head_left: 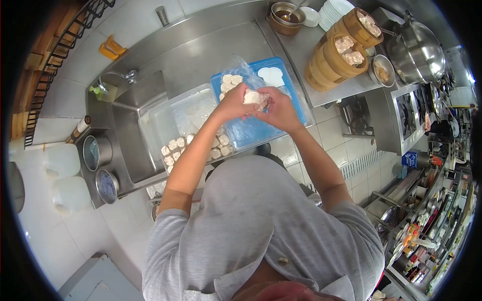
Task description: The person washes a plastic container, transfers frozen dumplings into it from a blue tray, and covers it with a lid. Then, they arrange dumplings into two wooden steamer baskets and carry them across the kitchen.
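Observation:
My left hand [233, 104] and my right hand [279, 111] meet over a blue tray [251, 139], fingers closed around a pale dumpling [253, 97] from both sides. A stack of white wrappers [271, 77] lies on the tray, to the right of my hands and farther off. Several pale dumplings [231, 80] sit at the tray's far left corner. Clear plastic film [240, 64] is bunched behind my hands. On the left, partly under my left forearm, a clear plastic tray [170, 111] holds rows of dumplings [173, 145] along its near side.
A sink [138, 135] with a tap [129, 76] is at the left. Bamboo steamers [321, 67] holding dumplings, a bowl [381, 70] and a large metal pot [416, 52] stand at the right. Metal pots [106, 185] line the sink's near left edge.

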`<state>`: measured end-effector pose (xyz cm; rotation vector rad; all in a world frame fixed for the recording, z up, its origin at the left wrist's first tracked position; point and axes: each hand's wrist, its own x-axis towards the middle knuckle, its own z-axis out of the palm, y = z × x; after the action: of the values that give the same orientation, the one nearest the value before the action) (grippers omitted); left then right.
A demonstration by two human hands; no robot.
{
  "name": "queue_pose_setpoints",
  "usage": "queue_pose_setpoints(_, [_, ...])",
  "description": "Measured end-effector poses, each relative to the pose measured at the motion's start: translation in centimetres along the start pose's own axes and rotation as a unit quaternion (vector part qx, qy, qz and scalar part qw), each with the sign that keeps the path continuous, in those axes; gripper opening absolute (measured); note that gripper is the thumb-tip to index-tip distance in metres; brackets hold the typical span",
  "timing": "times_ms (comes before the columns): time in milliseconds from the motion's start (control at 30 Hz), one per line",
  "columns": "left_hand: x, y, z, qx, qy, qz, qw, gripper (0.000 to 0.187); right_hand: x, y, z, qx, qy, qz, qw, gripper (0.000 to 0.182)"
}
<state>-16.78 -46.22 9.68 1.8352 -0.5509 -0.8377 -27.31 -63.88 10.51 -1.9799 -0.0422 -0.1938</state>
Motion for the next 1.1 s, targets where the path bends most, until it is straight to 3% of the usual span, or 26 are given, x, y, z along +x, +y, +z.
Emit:
queue_pose_setpoints(67, [0.3,0.1,0.6,0.059,0.033,0.003,0.998,0.048,-0.1,0.4,0.8,-0.058,0.031,-0.009,0.998,0.065])
queue_pose_setpoints(100, [0.2,0.1,0.5,0.023,0.021,-0.002,1.000,0.049,-0.1,0.4,0.9,-0.086,0.046,-0.013,0.995,0.063])
queue_pose_setpoints(200, [-0.1,0.0,0.1,-0.091,-0.013,-0.016,0.996,0.049,0.1,0.5,0.4,0.000,0.011,0.003,1.000,0.060])
queue_pose_setpoints(233, [-0.2,-0.2,-0.1,-0.133,-0.023,-0.018,0.991,0.049,0.2,1.2,0.2,0.135,-0.012,0.051,0.989,0.059])
queue_pose_setpoints(300, [-0.3,-0.2,-0.1,-0.154,-0.034,-0.019,0.987,0.048,0.4,2.6,0.0,0.393,-0.056,0.143,0.906,0.055])
queue_pose_setpoints(467, [-0.3,0.6,0.7,0.013,0.005,-0.006,1.000,0.048,0.1,3.3,0.3,0.294,-0.024,0.152,0.943,0.050])
queue_pose_setpoints(500, [0.1,-0.2,1.1,0.113,0.074,0.071,0.988,0.049,0.1,3.2,0.5,0.293,-0.011,0.148,0.944,0.049])
queue_pose_setpoints(567, [0.9,-2.4,2.0,0.303,0.206,0.217,0.905,0.050,-0.2,3.4,1.0,0.252,0.040,0.192,0.948,0.046])
queue_pose_setpoints(667, [0.8,-2.0,1.7,0.269,0.212,0.197,0.919,0.050,-0.6,3.7,1.5,0.190,0.104,0.234,0.948,0.046])
queue_pose_setpoints(733, [0.3,-0.9,0.1,0.051,0.096,0.035,0.993,0.049,-0.7,4.4,1.5,0.100,0.111,0.215,0.965,0.047])
queue_pose_setpoints(767, [0.1,-0.6,-0.7,-0.060,0.033,-0.048,0.997,0.049,-0.8,5.0,1.3,0.030,0.099,0.185,0.977,0.049])
queue_pose_setpoints(800, [0.1,-0.7,-1.4,-0.086,-0.002,-0.055,0.995,0.048,-0.7,4.8,0.9,-0.041,0.086,0.155,0.983,0.050])
queue_pose_setpoints(900, [-0.3,-0.6,-2.9,-0.152,-0.099,-0.084,0.980,0.045,-0.3,3.6,-0.3,-0.241,0.125,-0.140,0.952,0.053])
queue_pose_setpoints(1000, [-0.8,1.2,-3.6,-0.195,-0.180,-0.114,0.957,0.042,-0.3,-3.1,-2.4,-0.009,0.011,-0.088,0.996,0.054])
queue_pose_setpoints(1100, [-1.0,2.6,-3.4,-0.210,-0.213,-0.105,0.948,0.041,0.0,-3.7,-3.2,-0.010,-0.099,-0.059,0.993,0.052])
